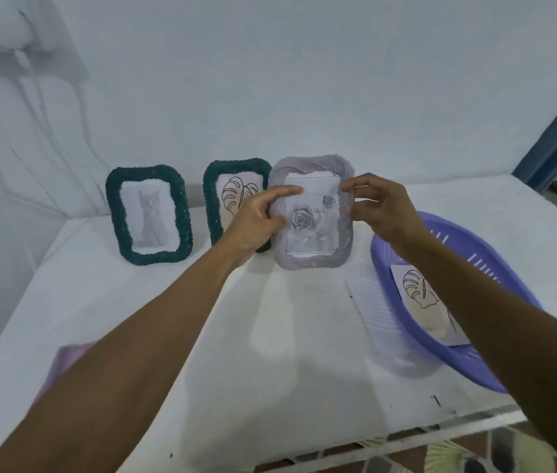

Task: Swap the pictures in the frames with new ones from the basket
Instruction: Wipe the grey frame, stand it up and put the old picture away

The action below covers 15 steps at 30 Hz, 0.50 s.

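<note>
Two bare forearms are stretched over the white table. A grey frame with a rose picture is held upright, pinched at its edges by the left hand and the right hand. A green cat frame and a green leaf frame are stood to its left. A leaf picture is laid in the purple basket at right.

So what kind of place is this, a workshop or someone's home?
Probably a room in a home rather than a workshop: a plain painted wall, a white table against it holding woven picture frames and a plastic basket, and patterned floor tiles below.
</note>
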Tool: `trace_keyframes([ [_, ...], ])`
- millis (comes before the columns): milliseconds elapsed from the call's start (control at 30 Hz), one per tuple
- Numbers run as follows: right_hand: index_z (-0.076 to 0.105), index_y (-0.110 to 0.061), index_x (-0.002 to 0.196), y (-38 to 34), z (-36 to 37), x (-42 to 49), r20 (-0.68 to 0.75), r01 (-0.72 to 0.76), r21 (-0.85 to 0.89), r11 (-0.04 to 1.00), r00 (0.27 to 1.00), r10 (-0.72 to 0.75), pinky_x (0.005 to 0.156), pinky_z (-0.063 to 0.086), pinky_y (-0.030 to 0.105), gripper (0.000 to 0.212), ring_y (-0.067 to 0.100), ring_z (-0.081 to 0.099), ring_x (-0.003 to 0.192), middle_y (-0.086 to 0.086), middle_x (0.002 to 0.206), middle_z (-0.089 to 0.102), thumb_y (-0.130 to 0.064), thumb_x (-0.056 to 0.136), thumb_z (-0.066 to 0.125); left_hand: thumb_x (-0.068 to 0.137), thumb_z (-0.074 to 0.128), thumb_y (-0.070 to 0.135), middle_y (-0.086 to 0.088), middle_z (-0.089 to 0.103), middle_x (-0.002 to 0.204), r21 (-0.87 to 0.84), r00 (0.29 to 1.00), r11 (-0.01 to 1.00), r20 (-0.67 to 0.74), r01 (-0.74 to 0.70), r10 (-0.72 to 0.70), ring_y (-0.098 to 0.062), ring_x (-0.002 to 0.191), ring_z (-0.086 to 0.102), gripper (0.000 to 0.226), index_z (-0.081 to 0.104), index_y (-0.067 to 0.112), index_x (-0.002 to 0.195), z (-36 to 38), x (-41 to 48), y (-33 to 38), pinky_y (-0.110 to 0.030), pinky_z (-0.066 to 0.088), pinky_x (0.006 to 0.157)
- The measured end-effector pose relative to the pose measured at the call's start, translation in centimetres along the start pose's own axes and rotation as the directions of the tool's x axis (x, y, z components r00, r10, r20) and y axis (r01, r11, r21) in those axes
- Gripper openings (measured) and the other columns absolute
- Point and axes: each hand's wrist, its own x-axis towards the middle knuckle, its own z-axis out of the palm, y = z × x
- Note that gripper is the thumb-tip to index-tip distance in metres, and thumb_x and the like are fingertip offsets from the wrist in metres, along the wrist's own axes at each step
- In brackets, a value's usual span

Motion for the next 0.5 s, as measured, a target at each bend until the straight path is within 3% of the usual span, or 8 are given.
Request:
trace_keyframes([
  [200,0.068,-0.014,0.104,1.7,-2.1,4.0,0.006,0.065,-0.218,0.974,0.998,-0.065,0.080,0.058,0.036,0.041,0.024,0.072,0.081,0.009,0.109,0.068,0.013,0.074,0.063,0.085,0.057,-0.017,-0.003,0.056,0.135,0.073,0.997,0.995,-0.030,-0.069,0.072,-0.011,0.119,0.058,0.053,0.063,0.020,0.123,1.3,4.5,-1.4,-0.028,0.053,0.092],
  [333,0.067,-0.018,0.099,2.8,-3.0,6.1,0.020,0.097,-0.315,0.944,0.995,-0.095,0.070,0.049,0.022,0.040,0.018,0.070,0.074,0.008,0.102,0.065,0.012,0.073,0.061,0.087,0.055,-0.017,-0.001,0.056,0.136,0.116,0.994,0.989,-0.037,-0.093,0.098,-0.013,0.125,0.054,0.052,0.063,0.018,0.124,1.8,6.8,-2.8,-0.035,0.050,0.099],
  [433,0.065,-0.020,0.096,3.7,-3.4,7.0,0.047,0.105,-0.378,0.920,0.994,-0.095,0.071,0.051,0.032,0.037,0.033,0.068,0.073,0.012,0.098,0.064,0.009,0.073,0.061,0.087,0.054,-0.016,0.000,0.057,0.135,0.143,0.993,0.987,-0.079,-0.074,0.086,-0.013,0.124,0.054,0.051,0.065,0.020,0.122,2.3,7.8,-4.1,-0.037,0.051,0.099],
  [500,0.064,-0.026,0.094,4.2,-3.7,7.4,0.071,0.130,-0.449,0.884,0.991,-0.110,0.072,0.055,0.037,0.036,0.029,0.068,0.071,0.009,0.093,0.064,0.004,0.074,0.065,0.087,0.055,-0.015,0.003,0.058,0.134,0.197,0.991,0.978,-0.098,-0.068,0.088,-0.011,0.125,0.053,0.054,0.067,0.027,0.120,2.4,8.2,-5.2,-0.038,0.049,0.101],
])
